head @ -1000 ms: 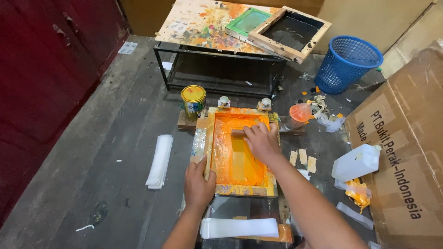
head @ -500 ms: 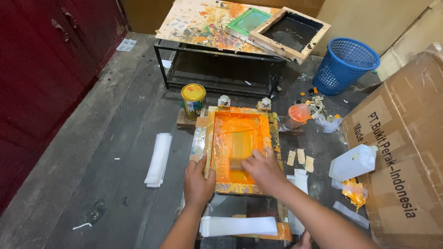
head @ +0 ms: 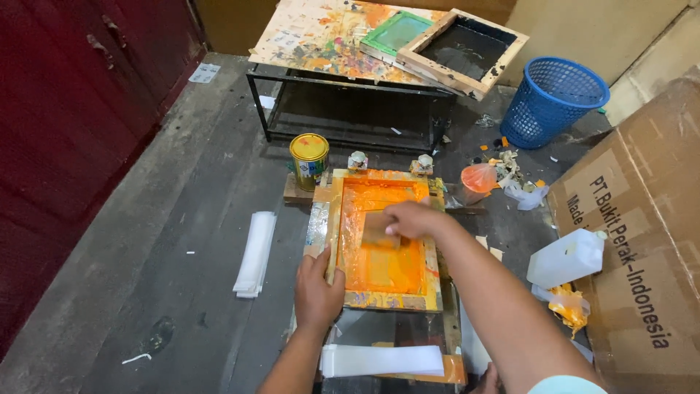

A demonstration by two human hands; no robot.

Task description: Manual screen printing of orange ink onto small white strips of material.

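An orange-inked printing screen in a wooden frame lies flat on the floor. My right hand grips a squeegee pressed on the mesh near its middle. My left hand presses down on the frame's near left corner, fingers wrapped over the edge. Two clamps hold the frame's far side.
A yellow paint can stands at the far left of the frame. White plastic strips lie left, another stack lies near me. A white jug, cardboard box, blue basket and paint-stained table with spare screens surround.
My right hand with the squeegee went from the far end of the screen toward me, then back up to the middle. My left hand stayed on the frame.
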